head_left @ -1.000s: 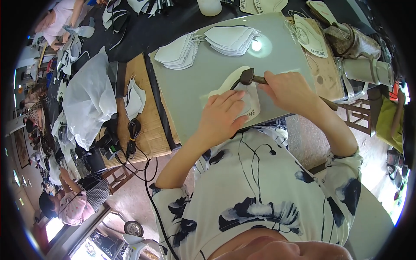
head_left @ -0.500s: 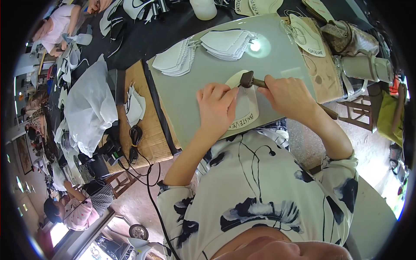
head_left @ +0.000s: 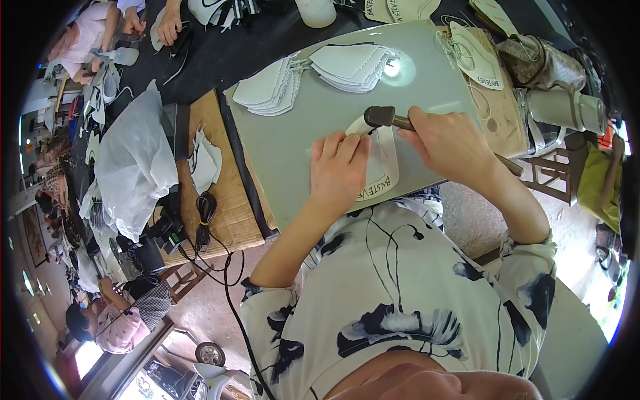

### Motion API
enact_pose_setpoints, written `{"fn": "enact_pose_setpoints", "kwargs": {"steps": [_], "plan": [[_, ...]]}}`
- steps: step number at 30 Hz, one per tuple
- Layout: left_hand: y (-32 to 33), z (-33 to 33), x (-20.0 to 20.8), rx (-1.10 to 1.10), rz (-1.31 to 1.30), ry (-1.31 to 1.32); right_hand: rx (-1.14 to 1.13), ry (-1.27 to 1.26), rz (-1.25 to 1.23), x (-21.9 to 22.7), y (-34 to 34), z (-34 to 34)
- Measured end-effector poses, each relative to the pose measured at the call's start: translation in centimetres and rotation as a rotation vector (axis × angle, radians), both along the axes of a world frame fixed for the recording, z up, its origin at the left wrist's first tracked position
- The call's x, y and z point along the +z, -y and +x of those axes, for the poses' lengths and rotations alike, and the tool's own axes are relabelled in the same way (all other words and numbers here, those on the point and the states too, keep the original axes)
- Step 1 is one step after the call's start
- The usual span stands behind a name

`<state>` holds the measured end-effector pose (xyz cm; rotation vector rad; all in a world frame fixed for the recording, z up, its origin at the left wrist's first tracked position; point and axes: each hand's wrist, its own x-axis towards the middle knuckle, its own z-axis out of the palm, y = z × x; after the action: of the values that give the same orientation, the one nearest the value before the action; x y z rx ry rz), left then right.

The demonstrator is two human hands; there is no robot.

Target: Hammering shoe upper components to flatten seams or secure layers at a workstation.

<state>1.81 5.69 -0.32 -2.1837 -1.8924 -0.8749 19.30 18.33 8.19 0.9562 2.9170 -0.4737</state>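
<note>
My right hand (head_left: 453,145) is wrapped round the handle of a hammer (head_left: 380,116). The dark hammer head is over the top end of a cream template (head_left: 390,143) with black lettering along its lower edge. On that template lies a whitish piece (head_left: 377,159), partly covered by my left hand (head_left: 339,170). The left fingers are bent and pressed together at the piece's upper left edge, just below the hammer head; their tips are partly hidden. Beyond them sit two stacks of white cut pieces, a left stack (head_left: 268,88) and a right stack (head_left: 352,67).
A glossy grey board (head_left: 280,153) lies under the work. Another cream template (head_left: 477,57) and a lidded jar (head_left: 565,107) stand at the right. To the left are a white plastic bag (head_left: 133,160) and a coiled black cable (head_left: 207,212). A co-worker's hand (head_left: 169,28) reaches in at the far left.
The hammer head has turned and shifted slightly left and away from me. My left fingers have drawn closer together over the piece. A co-worker's hand has come over the black table at the far left.
</note>
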Motion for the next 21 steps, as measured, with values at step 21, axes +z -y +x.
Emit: {"fn": "enact_pose_setpoints", "kwargs": {"steps": [21], "plan": [[1.0, 0.3, 0.1, 0.052, -0.067, -0.053, 0.127, 0.114, -0.036, -0.7, -0.1, 0.0]]}}
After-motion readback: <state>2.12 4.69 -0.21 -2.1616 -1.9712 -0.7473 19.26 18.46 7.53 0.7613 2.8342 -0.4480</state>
